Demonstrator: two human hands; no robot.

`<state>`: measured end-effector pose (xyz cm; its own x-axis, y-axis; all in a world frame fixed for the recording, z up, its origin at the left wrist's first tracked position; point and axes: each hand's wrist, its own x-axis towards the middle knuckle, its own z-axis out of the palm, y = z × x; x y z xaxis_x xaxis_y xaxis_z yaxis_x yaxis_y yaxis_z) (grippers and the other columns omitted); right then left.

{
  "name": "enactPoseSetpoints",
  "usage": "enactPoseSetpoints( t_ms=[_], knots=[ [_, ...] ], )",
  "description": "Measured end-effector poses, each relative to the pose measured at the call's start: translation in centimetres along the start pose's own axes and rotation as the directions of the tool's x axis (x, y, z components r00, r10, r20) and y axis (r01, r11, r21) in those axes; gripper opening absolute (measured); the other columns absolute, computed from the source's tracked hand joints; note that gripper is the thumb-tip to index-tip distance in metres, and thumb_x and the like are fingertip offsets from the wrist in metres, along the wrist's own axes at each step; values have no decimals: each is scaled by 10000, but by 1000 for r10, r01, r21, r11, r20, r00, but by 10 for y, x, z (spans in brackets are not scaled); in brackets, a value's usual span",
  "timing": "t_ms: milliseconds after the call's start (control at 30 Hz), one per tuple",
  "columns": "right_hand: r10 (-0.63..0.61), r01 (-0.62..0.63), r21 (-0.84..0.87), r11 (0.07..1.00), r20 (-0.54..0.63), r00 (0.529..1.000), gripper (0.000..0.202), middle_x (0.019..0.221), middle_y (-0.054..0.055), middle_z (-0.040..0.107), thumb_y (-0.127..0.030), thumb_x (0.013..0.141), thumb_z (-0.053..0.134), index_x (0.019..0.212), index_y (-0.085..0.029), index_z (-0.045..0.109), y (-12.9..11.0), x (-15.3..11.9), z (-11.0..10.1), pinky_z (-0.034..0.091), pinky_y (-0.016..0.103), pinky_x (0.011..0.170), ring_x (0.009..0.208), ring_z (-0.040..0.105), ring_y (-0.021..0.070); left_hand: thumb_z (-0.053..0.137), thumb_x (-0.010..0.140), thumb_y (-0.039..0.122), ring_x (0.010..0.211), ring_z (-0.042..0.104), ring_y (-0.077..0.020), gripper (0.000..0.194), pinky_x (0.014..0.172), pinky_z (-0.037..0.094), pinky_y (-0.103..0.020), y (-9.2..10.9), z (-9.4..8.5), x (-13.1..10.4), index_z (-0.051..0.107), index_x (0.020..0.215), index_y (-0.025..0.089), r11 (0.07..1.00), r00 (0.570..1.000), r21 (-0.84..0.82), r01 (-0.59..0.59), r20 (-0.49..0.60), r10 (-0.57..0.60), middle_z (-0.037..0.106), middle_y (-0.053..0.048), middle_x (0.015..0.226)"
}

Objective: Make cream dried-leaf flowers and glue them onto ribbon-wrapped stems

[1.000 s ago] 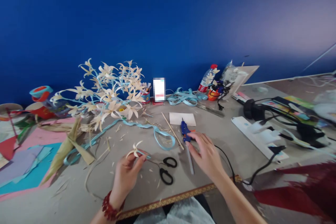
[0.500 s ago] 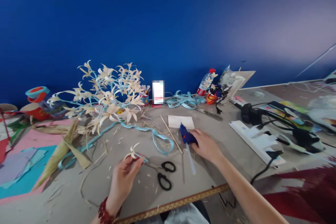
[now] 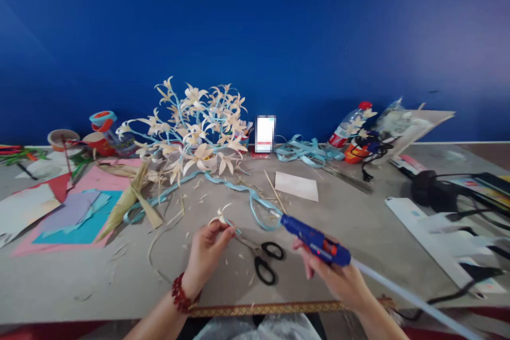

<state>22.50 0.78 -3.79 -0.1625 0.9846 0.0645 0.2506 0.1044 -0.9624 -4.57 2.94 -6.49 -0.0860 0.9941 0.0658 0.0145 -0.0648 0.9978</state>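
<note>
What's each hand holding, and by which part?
Left hand: a pale flower, pinched at its light-blue stem. Right hand: the blue glue gun, gripped from below; its handle is hidden.

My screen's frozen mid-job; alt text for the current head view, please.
The right hand holds a blue glue gun, and the left hand pinches a pale flower. Black-handled scissors lie on the table between them, with similar flowers bunched behind.

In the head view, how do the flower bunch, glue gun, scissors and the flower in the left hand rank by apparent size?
Largest to smallest:
1. Flower bunch
2. Glue gun, though nearness to the camera may enlarge it
3. Scissors
4. Held flower
</note>
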Motion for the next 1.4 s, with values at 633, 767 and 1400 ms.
enactPoseSetpoints(
  t_ms=[633, 767, 1400],
  knots=[
    [-429, 469, -464, 751, 197, 882, 104, 664, 11, 527, -323, 829, 484, 816, -220, 475, 6, -7, 57, 352, 234, 474, 509, 506, 148, 712, 780, 352, 703, 610, -163, 182, 689, 478, -244, 5, -3, -3, 717, 742, 173, 998, 999, 25, 50, 9, -51, 691, -30, 723],
    [-450, 482, -489, 727, 192, 872, 111, 643, 1, 516, -327, 843, 476, 814, -220, 473, 2, -5, 59, 329, 237, 461, 494, 500, 148, 706, 782, 370, 700, 608, -166, 205, 684, 475, -244, 7, -3, -2, 712, 732, 172, 998, 998, 44, 55, 13, -55, 688, -30, 717],
    [-430, 474, -549, 688, 217, 876, 135, 644, 2, 532, -331, 865, 473, 785, -222, 463, -4, -5, 58, 348, 240, 476, 508, 518, 148, 700, 792, 366, 704, 608, -166, 203, 687, 479, -251, 5, -4, -3, 713, 758, 166, 998, 998, 41, 55, 7, -55, 682, -34, 724]
  ],
)
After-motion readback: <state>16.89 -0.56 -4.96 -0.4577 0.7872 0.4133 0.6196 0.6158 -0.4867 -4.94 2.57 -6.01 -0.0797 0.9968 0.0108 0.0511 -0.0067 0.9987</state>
